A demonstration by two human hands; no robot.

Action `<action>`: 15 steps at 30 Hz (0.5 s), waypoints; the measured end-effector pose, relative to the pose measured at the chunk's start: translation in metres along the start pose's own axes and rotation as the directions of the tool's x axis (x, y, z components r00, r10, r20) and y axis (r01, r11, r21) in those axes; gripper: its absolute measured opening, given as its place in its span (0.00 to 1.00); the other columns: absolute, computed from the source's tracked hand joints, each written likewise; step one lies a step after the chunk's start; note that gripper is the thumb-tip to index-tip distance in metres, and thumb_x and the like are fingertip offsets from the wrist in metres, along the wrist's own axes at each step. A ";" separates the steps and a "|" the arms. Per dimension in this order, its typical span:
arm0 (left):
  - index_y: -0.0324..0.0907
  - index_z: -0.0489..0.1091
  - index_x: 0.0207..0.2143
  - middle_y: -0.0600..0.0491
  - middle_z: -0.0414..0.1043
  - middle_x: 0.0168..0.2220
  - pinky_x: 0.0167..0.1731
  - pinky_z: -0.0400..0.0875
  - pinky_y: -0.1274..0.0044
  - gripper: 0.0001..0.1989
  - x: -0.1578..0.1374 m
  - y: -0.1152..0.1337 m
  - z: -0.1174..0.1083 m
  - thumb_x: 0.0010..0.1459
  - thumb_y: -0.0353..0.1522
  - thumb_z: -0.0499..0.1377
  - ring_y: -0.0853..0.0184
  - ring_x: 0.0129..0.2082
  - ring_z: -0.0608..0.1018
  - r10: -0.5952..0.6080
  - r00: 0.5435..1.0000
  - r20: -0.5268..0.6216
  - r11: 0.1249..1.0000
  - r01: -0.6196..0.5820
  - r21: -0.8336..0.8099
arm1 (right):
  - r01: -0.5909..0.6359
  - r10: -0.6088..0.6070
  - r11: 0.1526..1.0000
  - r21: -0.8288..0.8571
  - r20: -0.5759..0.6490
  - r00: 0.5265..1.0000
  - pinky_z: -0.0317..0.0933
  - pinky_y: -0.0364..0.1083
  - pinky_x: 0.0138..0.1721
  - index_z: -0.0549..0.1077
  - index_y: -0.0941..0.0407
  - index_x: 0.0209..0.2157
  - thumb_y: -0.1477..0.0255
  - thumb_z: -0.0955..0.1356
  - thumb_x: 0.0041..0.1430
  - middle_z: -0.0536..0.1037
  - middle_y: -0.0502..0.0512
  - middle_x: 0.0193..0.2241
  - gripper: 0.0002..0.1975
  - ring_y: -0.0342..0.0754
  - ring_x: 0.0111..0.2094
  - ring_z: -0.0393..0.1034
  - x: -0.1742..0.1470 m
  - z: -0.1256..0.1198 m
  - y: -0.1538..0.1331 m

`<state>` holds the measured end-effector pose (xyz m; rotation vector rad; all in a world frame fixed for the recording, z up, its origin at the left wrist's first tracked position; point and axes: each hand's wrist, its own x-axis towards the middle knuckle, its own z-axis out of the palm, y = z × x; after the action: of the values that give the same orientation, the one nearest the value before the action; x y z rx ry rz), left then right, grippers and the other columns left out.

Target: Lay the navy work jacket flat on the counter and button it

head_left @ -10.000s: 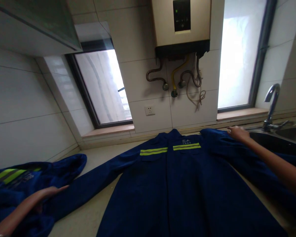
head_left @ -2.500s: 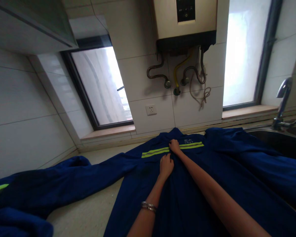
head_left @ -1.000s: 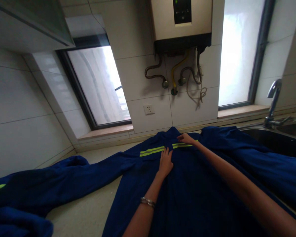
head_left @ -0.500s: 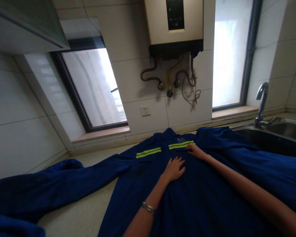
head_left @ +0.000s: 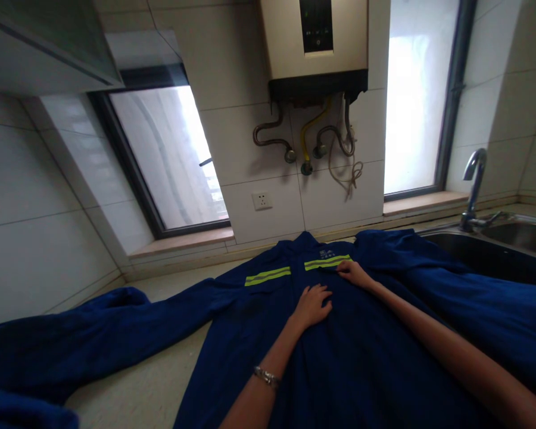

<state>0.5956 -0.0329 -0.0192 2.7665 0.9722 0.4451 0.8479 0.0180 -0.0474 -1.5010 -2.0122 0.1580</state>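
Observation:
A dark blue work jacket [head_left: 259, 339] lies front up across the counter, its sleeves spread to both sides. Yellow-green reflective strips cross its chest, and a small pale print sits above the one on the right. My left hand [head_left: 312, 307], with a bracelet on the wrist, rests on the front beside the middle placket, fingers spread and slightly bent. Just below the right-hand strip, my right hand [head_left: 355, 274] pinches the edge of the chest pocket flap [head_left: 328, 269]. The fingertips partly hide the cloth they hold.
The light counter [head_left: 161, 369] shows beneath the left-hand sleeve. At the right are a steel sink [head_left: 527, 232] and a curved faucet [head_left: 473, 179]. A water heater [head_left: 315, 42] with hoses hangs on the tiled wall, between two windows. A wall cabinet [head_left: 49, 53] juts out at upper left.
The fingers of my left hand have drawn in a little on the jacket. My right hand stays at the pocket flap, having barely moved.

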 end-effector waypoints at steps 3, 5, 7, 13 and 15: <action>0.49 0.66 0.52 0.53 0.62 0.58 0.58 0.51 0.60 0.20 0.000 -0.002 0.003 0.59 0.38 0.49 0.60 0.59 0.60 0.006 1.000 -0.010 1.000 -0.006 0.001 | 0.082 -0.077 0.995 -0.060 0.077 0.994 0.60 0.41 0.45 0.78 0.58 0.37 0.77 0.63 0.54 0.76 0.57 0.39 0.13 0.46 0.40 0.70 -0.001 -0.008 -0.004; 0.49 0.66 0.52 0.53 0.62 0.58 0.57 0.51 0.60 0.20 0.000 -0.003 0.004 0.59 0.38 0.49 0.60 0.59 0.60 0.011 1.000 -0.014 1.000 -0.011 0.004 | 0.133 -0.118 0.985 -0.110 0.134 0.984 0.59 0.41 0.45 0.78 0.58 0.37 0.77 0.63 0.55 0.75 0.58 0.39 0.12 0.46 0.40 0.69 0.000 -0.012 -0.008; 0.49 0.66 0.52 0.53 0.62 0.58 0.57 0.52 0.60 0.20 0.000 -0.003 0.005 0.59 0.38 0.48 0.60 0.59 0.60 0.020 1.000 -0.021 1.000 -0.019 0.008 | 0.172 -0.142 0.970 -0.170 0.173 0.975 0.59 0.42 0.44 0.77 0.59 0.37 0.76 0.62 0.58 0.74 0.60 0.40 0.13 0.47 0.40 0.69 0.000 -0.014 -0.013; 0.48 0.66 0.52 0.52 0.62 0.57 0.57 0.52 0.62 0.19 0.000 0.001 0.001 0.59 0.37 0.49 0.60 0.59 0.60 0.007 1.000 -0.015 1.000 -0.007 0.023 | 0.289 -0.211 0.894 -0.342 0.249 0.945 0.59 0.45 0.43 0.76 0.62 0.34 0.76 0.58 0.62 0.72 0.65 0.39 0.16 0.51 0.42 0.65 0.001 -0.014 -0.029; 0.47 0.66 0.52 0.52 0.62 0.57 0.57 0.52 0.62 0.20 0.000 0.003 -0.001 0.59 0.37 0.48 0.61 0.59 0.60 -0.003 1.000 -0.001 1.000 0.004 0.028 | 0.329 -0.232 0.864 -0.381 0.279 0.932 0.60 0.45 0.41 0.75 0.63 0.33 0.77 0.58 0.61 0.72 0.65 0.38 0.15 0.52 0.42 0.65 0.001 -0.015 -0.033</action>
<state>0.5972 -0.0356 -0.0175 2.7893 0.9908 0.4351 0.8289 0.0039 -0.0203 -1.4595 -2.5492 -0.2610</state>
